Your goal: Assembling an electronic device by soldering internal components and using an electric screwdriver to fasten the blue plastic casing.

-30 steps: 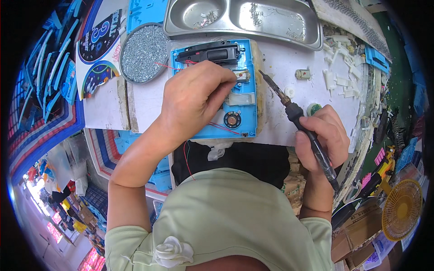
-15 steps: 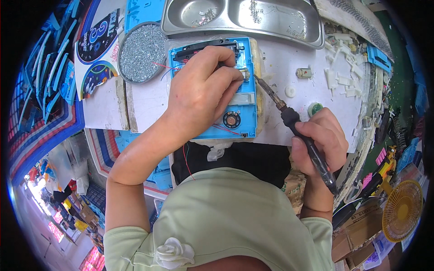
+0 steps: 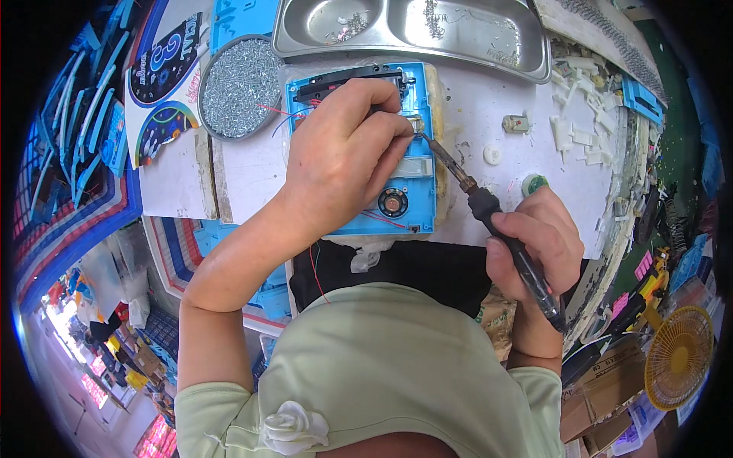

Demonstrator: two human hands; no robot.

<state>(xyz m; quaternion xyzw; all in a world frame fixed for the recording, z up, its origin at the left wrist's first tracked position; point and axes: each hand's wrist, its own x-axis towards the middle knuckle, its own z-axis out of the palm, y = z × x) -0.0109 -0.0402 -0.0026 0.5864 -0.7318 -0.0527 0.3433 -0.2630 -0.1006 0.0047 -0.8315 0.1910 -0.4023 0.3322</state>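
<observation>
My right hand (image 3: 546, 248) grips a dark-handled soldering iron (image 3: 484, 204). The iron's tip reaches the right side of a blue plastic housing (image 3: 424, 195), close beside my left fingertips. My left hand (image 3: 347, 149) lies over the housing with its fingers closed in a pinch; what they hold is hidden. Inside the housing a small round speaker (image 3: 393, 202) sits near the lower edge, and a black strip-shaped part (image 3: 351, 79) runs along the top. Thin red and blue wires (image 3: 286, 120) stick out on the left of my hand.
A round tray of small metal screws (image 3: 240, 88) stands at the left. Behind the housing is a steel compartment tray (image 3: 469, 34) with small metal bits. To the right lie a small motor (image 3: 515, 124), a white disc (image 3: 492, 154), a green-topped round piece (image 3: 534, 183) and white plastic pieces (image 3: 584, 137).
The soldering iron has moved slightly left, bringing its tip from the housing's edge in to beside my left fingertips. My left hand has barely moved.
</observation>
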